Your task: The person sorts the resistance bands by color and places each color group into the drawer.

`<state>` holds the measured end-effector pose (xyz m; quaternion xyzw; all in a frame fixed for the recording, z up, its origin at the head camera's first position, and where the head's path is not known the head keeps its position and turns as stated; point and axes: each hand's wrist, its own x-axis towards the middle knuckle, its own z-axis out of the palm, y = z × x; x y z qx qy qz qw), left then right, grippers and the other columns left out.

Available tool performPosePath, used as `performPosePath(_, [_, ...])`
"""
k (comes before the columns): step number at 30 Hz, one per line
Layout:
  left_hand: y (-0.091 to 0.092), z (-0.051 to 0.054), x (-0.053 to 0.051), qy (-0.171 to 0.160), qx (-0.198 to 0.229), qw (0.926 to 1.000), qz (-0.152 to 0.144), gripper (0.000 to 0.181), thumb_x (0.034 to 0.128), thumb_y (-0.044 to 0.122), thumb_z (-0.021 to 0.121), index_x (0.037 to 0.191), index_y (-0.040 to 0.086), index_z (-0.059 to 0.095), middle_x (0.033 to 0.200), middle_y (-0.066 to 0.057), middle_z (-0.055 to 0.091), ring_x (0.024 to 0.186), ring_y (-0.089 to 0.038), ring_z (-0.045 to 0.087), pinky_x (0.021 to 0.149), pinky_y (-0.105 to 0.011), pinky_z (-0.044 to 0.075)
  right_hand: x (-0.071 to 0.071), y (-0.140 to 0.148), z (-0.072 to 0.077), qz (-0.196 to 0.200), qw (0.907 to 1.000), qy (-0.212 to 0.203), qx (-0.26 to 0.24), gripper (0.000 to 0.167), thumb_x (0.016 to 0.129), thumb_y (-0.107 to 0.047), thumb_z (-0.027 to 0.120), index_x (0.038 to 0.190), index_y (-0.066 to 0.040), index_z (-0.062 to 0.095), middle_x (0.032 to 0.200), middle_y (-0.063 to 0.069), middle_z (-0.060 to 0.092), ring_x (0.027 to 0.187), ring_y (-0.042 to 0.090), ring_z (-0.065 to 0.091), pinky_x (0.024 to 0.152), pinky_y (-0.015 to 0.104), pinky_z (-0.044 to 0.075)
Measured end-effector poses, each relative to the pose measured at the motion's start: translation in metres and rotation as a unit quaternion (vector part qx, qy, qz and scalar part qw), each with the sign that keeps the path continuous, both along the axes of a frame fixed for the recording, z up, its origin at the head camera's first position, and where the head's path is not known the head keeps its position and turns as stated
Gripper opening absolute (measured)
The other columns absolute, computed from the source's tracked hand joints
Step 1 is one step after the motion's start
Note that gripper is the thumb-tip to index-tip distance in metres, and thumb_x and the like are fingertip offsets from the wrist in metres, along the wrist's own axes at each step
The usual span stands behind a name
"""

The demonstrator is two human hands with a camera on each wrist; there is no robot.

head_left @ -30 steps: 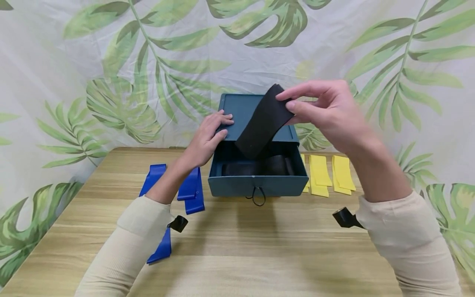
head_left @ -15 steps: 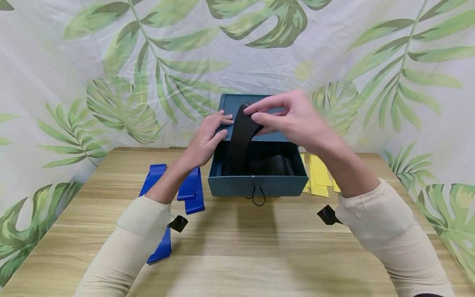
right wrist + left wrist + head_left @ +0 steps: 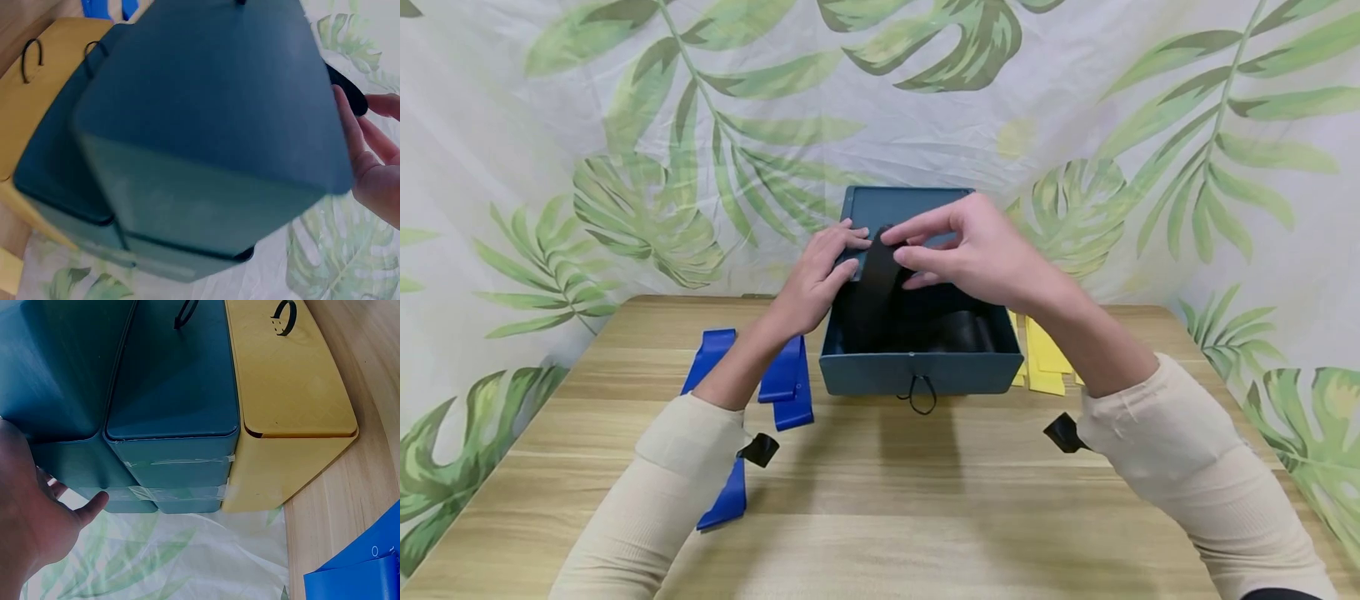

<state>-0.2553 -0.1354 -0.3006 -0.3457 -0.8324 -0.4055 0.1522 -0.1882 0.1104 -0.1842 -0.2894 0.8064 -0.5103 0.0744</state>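
Thumb and fingertips of my right hand (image 3: pixel 977 250) pinch the upper end of a folded black elastic band (image 3: pixel 874 304) over the pulled-out top drawer (image 3: pixel 917 373). The band hangs down with its lower end inside the drawer, beside another black band (image 3: pixel 962 332). In the right wrist view, the band's rounded fold (image 3: pixel 347 91) sits between the fingers of my right hand (image 3: pixel 375 169). My left hand (image 3: pixel 816 279) rests on the left edge of the drawer box's top (image 3: pixel 910 204). In the left wrist view, thumb and fingers of my left hand (image 3: pixel 47 512) spread along the teal box.
Below the open drawer are a teal drawer (image 3: pixel 175 381) and a yellow drawer (image 3: pixel 294 375), with black loop pulls. Blue bands (image 3: pixel 784 375) lie left on the wooden table (image 3: pixel 880 517); yellow bands (image 3: pixel 1047 354) lie right. A leaf-patterned cloth (image 3: pixel 760 67) hangs behind.
My right hand has moved left and down with the black band, whose lower end has gone deeper into the drawer. My left hand has stayed in place.
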Motion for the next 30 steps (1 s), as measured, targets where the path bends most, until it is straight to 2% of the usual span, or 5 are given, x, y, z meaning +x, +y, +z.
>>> performPosePath(4, [0.000, 0.001, 0.001, -0.002, 0.002, 1.0000, -0.002, 0.038, 0.1079, 0.017, 0.042, 0.135, -0.004, 0.058, 0.154, -0.021, 0.048, 0.156, -0.032, 0.022, 0.126, -0.053, 0.015, -0.001, 0.010, -0.005, 0.006, 0.9995, -0.017, 0.026, 0.031, 0.101, -0.002, 0.063, 0.130, 0.007, 0.068, 0.136, 0.021, 0.065, 0.103, 0.031, 0.075, 0.085, 0.037, 0.061])
performPosePath(8, [0.000, 0.001, 0.001, -0.006, 0.004, 1.0000, -0.002, 0.038, 0.1077, 0.016, 0.042, 0.136, -0.004, 0.058, 0.155, -0.021, 0.047, 0.156, -0.031, 0.022, 0.126, -0.052, 0.014, 0.000, 0.020, -0.008, 0.022, 0.9981, -0.013, 0.056, 0.032, 0.101, -0.001, 0.062, 0.131, 0.008, 0.067, 0.134, 0.022, 0.067, 0.108, 0.033, 0.073, 0.084, 0.038, 0.061])
performPosePath(14, [0.000, 0.000, 0.001, -0.006, -0.001, 1.0000, 0.002, 0.039, 0.1081, 0.018, 0.041, 0.136, -0.004, 0.058, 0.156, -0.020, 0.047, 0.156, -0.031, 0.022, 0.126, -0.052, 0.014, 0.001, 0.032, -0.014, 0.021, 0.9934, 0.000, 0.113, 0.031, 0.101, -0.002, 0.064, 0.130, 0.004, 0.069, 0.129, 0.021, 0.070, 0.093, 0.030, 0.077, 0.080, 0.034, 0.062])
performPosePath(19, [0.000, 0.000, 0.002, -0.007, -0.003, 1.0000, 0.002, 0.039, 0.1084, 0.017, 0.041, 0.136, -0.004, 0.058, 0.156, -0.020, 0.047, 0.156, -0.031, 0.022, 0.125, -0.053, 0.015, 0.002, 0.040, -0.021, 0.008, 0.9914, 0.002, 0.130, 0.029, 0.098, -0.002, 0.068, 0.127, 0.003, 0.072, 0.129, 0.020, 0.070, 0.081, 0.029, 0.078, 0.077, 0.036, 0.062])
performPosePath(30, [0.000, 0.000, 0.000, -0.001, -0.002, 1.0000, 0.000, 0.039, 0.1080, 0.017, 0.042, 0.136, -0.004, 0.058, 0.155, -0.020, 0.048, 0.156, -0.031, 0.023, 0.126, -0.052, 0.014, 0.004, 0.051, -0.028, -0.002, 0.9892, -0.025, 0.144, 0.027, 0.095, -0.002, 0.072, 0.122, 0.004, 0.074, 0.121, 0.020, 0.073, 0.078, 0.027, 0.078, 0.074, 0.036, 0.063])
